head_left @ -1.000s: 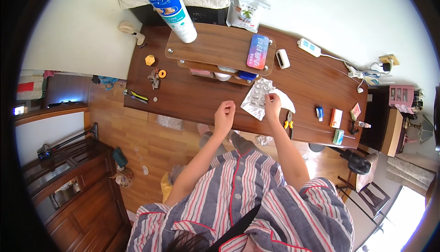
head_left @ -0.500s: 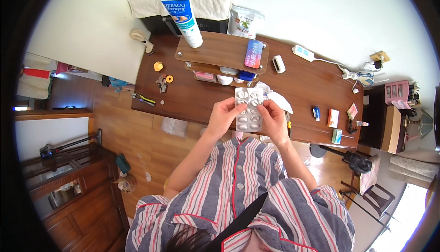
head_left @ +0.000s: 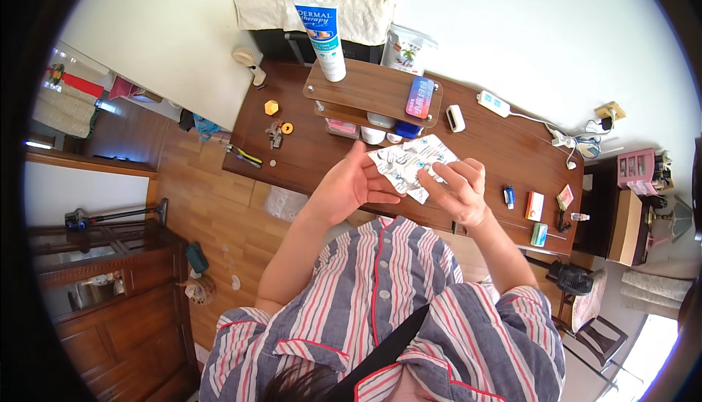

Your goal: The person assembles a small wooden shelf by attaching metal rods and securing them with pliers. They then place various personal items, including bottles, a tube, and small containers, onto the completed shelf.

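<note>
A silver blister pack [head_left: 409,164] is held over the desk's near edge, with its printed foil side up. My right hand [head_left: 461,191] grips it from the right, the fingers bent over the foil. My left hand [head_left: 346,186] is palm up beside the pack's left end. Its fingers are spread and partly under the pack, so how much they touch it is hidden. A two-tier wooden shelf [head_left: 358,80] stands just beyond the hands, with a blue and white tube [head_left: 325,43] and a small blue-pink box [head_left: 419,98] on top.
On the brown desk [head_left: 292,153] lie a yellow object [head_left: 271,107], a yellow ring [head_left: 287,128] and toothbrush-like sticks [head_left: 245,156] at left. A white device [head_left: 455,118] and a power strip [head_left: 493,103] are farther back. Small boxes [head_left: 535,206] sit at right.
The blister pack has turned from its pill side to its foil side and now slants. My left hand has let go of its edge and opened palm up. The view has shifted slightly.
</note>
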`<state>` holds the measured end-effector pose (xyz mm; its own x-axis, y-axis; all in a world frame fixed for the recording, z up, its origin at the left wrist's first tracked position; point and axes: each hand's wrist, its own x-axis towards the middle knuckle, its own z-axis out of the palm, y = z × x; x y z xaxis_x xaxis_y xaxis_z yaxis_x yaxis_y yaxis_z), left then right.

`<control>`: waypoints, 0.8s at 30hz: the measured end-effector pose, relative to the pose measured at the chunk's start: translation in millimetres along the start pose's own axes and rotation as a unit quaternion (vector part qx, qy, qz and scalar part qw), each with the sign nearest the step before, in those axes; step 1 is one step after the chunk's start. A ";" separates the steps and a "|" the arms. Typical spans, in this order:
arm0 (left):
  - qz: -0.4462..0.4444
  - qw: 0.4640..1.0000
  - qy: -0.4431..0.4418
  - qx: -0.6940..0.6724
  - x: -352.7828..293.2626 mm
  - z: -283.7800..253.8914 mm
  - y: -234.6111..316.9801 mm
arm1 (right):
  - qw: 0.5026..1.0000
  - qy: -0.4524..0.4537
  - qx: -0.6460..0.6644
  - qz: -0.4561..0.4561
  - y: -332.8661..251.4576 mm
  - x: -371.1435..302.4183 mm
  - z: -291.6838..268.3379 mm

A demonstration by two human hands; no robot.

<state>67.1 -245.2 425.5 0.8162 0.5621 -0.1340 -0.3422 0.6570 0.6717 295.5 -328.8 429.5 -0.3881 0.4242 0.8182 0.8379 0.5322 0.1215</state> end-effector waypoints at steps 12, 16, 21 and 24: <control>0.060 0.959 0.082 0.263 -14.7 -7.9 2.2 | 0.853 -0.093 0.288 0.426 -1.5 1.1 -2.7; 0.003 0.955 0.130 0.267 -17.5 -25.6 -7.1 | 0.622 -0.146 0.494 0.590 -10.1 -21.3 9.8; 0.055 0.913 0.241 0.324 -15.0 -46.6 -37.0 | 0.518 -0.141 0.549 0.640 -35.2 -45.8 30.3; 0.107 0.870 0.286 0.388 -19.1 -62.1 -46.2 | 0.418 -0.124 0.608 0.664 -49.5 -52.7 48.9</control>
<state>38.4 -255.1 351.8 0.3321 0.9334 -0.1358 0.1400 0.0936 0.9857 255.7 -341.6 352.8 -0.0443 0.9198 -0.3898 -0.3774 -0.3767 -0.8460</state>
